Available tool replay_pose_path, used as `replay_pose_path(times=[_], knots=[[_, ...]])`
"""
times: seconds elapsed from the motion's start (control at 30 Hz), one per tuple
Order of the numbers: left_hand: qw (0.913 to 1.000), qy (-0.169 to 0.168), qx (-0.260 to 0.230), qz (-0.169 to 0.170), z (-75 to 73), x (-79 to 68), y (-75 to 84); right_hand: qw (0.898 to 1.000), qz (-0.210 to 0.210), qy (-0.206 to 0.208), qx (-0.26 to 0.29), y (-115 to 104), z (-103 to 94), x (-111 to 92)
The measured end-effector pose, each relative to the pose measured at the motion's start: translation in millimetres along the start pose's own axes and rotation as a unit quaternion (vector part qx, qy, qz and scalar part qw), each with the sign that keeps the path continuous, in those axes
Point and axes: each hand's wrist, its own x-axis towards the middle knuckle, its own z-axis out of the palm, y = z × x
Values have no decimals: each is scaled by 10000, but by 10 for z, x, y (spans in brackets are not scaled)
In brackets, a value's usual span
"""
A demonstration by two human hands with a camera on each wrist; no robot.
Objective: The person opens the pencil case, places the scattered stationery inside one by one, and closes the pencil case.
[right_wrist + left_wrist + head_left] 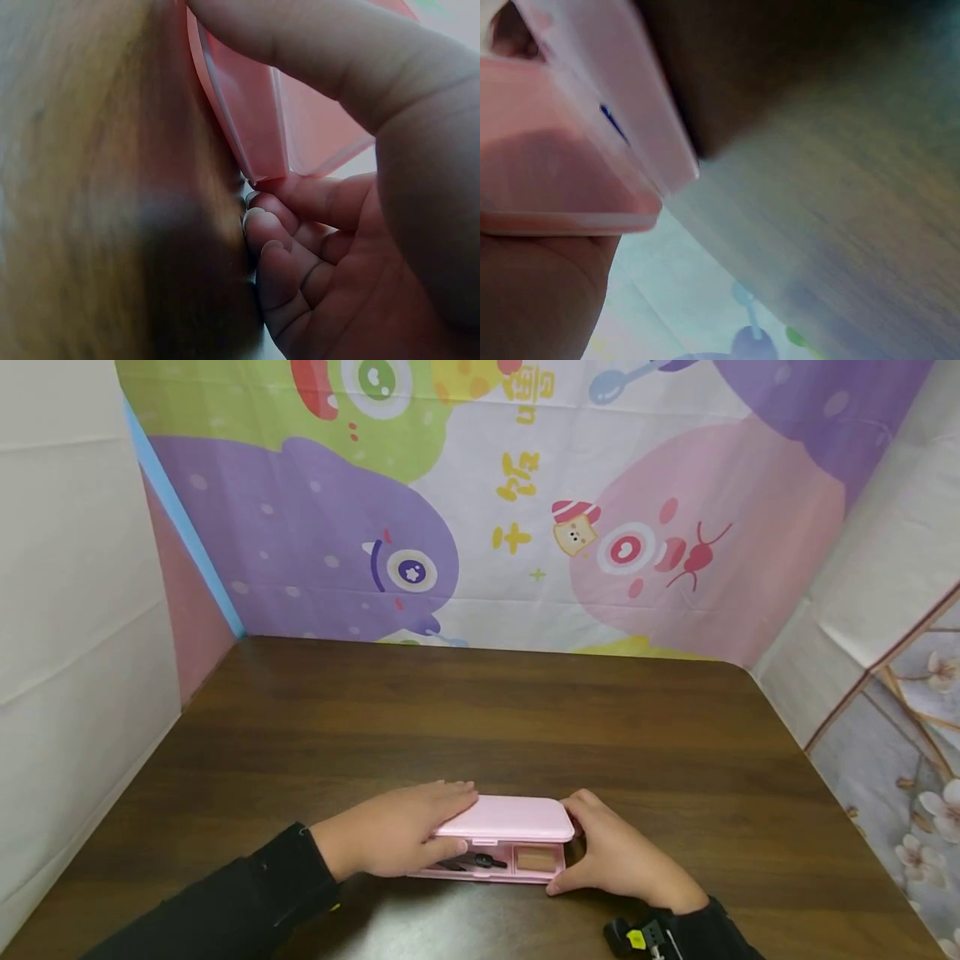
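A pink pencil case (517, 818) lies on the table with its lid partly raised. In its front opening show a dark compass-like tool (486, 860) and a tan block (536, 858) in the right compartment. My left hand (405, 831) holds the left part of the lid, fingers across the top and thumb along the front edge. With the thumb at the front corner and the fingers round the back, my right hand (622, 852) grips the right end. The left wrist view shows the lid (562, 172) at an angle to the base (641, 97).
The case rests near the front of a dark brown wooden table (480, 718). A cartoon-printed cloth (517, 593) hangs along the back edge. White cloth (82, 610) stands at the left side, and a flower-patterned panel (892, 793) at the right.
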Motion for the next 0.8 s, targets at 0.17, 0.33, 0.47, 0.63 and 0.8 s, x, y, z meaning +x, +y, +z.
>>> replay_pose_path(times=[0.17,0.33,0.47,0.63,0.8], knots=[[9952,68,866,451,109,-61,48,9999,50,-73,63,-11,-10,2],[9869,143,1462,664,203,-108,69,9999,53,-107,33,-17,-12,6],[9823,248,1728,678,275,-127,84,9998,139,-152,-27,-28,-7,10],[9769,369,2000,662,311,-111,96,9997,189,-117,-52,-43,-13,7],[9713,414,2252,639,319,-88,114,9998,160,-109,-94,-48,-18,2]])
